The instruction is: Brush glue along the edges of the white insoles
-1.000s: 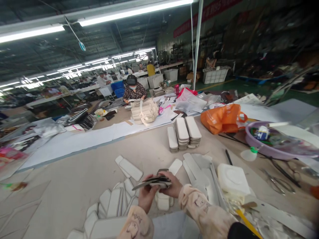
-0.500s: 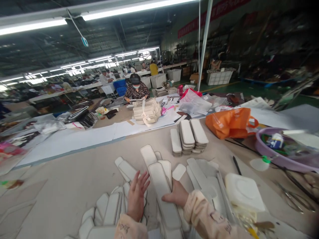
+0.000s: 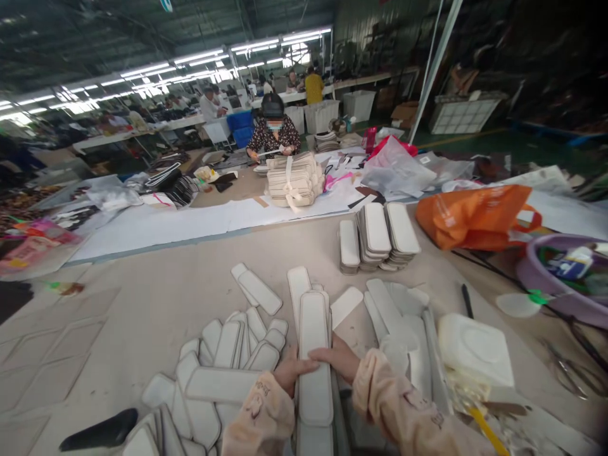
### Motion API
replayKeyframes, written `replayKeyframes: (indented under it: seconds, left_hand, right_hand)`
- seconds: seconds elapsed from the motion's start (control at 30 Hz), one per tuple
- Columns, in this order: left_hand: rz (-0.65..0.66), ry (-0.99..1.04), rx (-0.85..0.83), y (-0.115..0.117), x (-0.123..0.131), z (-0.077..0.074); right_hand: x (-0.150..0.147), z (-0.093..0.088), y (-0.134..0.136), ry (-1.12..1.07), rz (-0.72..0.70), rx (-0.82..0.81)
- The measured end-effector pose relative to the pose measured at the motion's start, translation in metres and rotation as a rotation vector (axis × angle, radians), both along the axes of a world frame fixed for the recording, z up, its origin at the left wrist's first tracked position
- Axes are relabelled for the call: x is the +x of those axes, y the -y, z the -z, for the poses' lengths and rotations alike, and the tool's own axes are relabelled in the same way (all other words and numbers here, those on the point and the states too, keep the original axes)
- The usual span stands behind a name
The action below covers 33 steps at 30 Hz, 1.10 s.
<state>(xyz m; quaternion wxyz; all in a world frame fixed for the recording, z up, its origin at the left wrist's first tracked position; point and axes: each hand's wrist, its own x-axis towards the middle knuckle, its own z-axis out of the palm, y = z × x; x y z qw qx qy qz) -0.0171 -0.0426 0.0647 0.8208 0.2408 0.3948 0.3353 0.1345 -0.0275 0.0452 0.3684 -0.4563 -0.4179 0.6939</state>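
Note:
Long off-white pieces with rounded ends and thin grey-brown edges lie about the table. My left hand (image 3: 291, 369) and my right hand (image 3: 341, 358) clasp one stack of these pieces (image 3: 315, 323) from both sides. Both thumbs press on the top piece, nearly meeting. The fingers along the sides are partly hidden. Beneath and behind this stack, more pieces (image 3: 298, 285) stick out. To the left of my left hand spreads a loose heap of the same pieces (image 3: 223, 380). Right of my right hand lies a pile of flat whitish pieces (image 3: 399, 323).
Three neat stacks (image 3: 377, 231) stand farther back, near an orange bag (image 3: 470, 215). On the right are a white container (image 3: 475, 351), scissors (image 3: 565, 370) and a purple basin (image 3: 536, 272). A dark tool (image 3: 99, 430) lies front left. A co-worker (image 3: 273, 130) sits across the table.
My left hand, raised with spread fingers before, has closed on the left side of the stack. The stack now points straighter away from me. The camera view has tilted down and left.

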Motion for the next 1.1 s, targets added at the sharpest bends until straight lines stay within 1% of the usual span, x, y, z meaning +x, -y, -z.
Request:
replayKeyframes:
  seconds: [0.07,0.1,0.13,0.17,0.2,0.23,0.27,0.3,0.33,0.4,0.43,0.47,0.53,0.63,0.73,0.8,0.9,1.0,1.07,1.1]
  left_hand:
    - [0.048,-0.011,-0.042,0.006,-0.007,0.01]
    - [0.071,-0.017,-0.056,0.009,-0.012,0.014]
    - [0.091,-0.022,-0.066,0.01,-0.016,0.016]
    - [0.108,-0.023,-0.068,0.011,-0.019,0.018]
    - [0.12,-0.022,-0.063,0.011,-0.022,0.019]
    - [0.134,-0.019,-0.055,0.01,-0.024,0.019]
    - [0.155,-0.011,-0.048,0.009,-0.024,0.018]
    - [0.182,0.002,-0.042,0.007,-0.023,0.018]
    - [0.215,0.018,-0.037,0.005,-0.021,0.017]
    - [0.288,0.034,-0.034,-0.001,-0.015,0.015]
    - [0.318,0.033,-0.034,-0.003,-0.012,0.014]
    - [0.339,0.025,-0.034,-0.004,-0.009,0.014]
    - [0.346,0.006,-0.039,-0.006,-0.007,0.013]
    - [0.286,0.004,-0.067,-0.005,-0.011,0.014]
    - [0.211,0.0,-0.104,0.0,-0.019,0.018]
    - [0.193,-0.017,-0.133,0.005,-0.021,0.022]
    - [0.218,-0.014,-0.152,0.013,-0.017,0.029]
    - [0.271,0.003,-0.138,0.021,-0.009,0.038]
    - [0.3,-0.01,-0.136,0.027,-0.007,0.045]
    - [0.301,-0.022,-0.138,0.029,-0.007,0.049]
  right_hand:
    - [0.009,0.012,0.001,0.058,-0.116,-0.133]
    - [0.017,0.015,-0.004,0.094,-0.164,-0.221]
    - [0.027,0.016,-0.014,0.148,-0.197,-0.3]
    - [0.039,0.014,-0.029,0.197,-0.169,-0.333]
    - [0.051,0.01,-0.047,0.238,-0.044,-0.3]
    - [0.062,0.005,-0.067,0.241,0.045,-0.218]
    - [0.071,-0.001,-0.088,0.23,0.089,-0.171]
    - [0.077,-0.008,-0.109,0.198,0.101,-0.127]
    - [0.081,-0.014,-0.129,0.138,0.039,-0.081]
    - [0.079,-0.023,-0.161,0.086,-0.003,-0.048]
    - [0.075,-0.025,-0.173,0.066,-0.025,-0.044]
    - [0.069,-0.026,-0.181,0.053,-0.043,-0.048]
    - [0.058,-0.026,-0.19,0.042,-0.083,-0.056]
    - [0.049,-0.022,-0.183,0.034,-0.139,-0.056]
    - [0.05,-0.018,-0.161,0.029,-0.171,-0.035]
    - [0.05,-0.016,-0.14,0.06,-0.185,-0.003]
    - [0.041,-0.012,-0.104,0.108,-0.22,0.026]
    - [0.021,-0.007,-0.07,0.067,-0.273,-0.003]
    - [0.01,-0.003,-0.057,0.015,-0.248,-0.044]
    - [0.008,0.0,-0.054,-0.005,-0.212,-0.065]
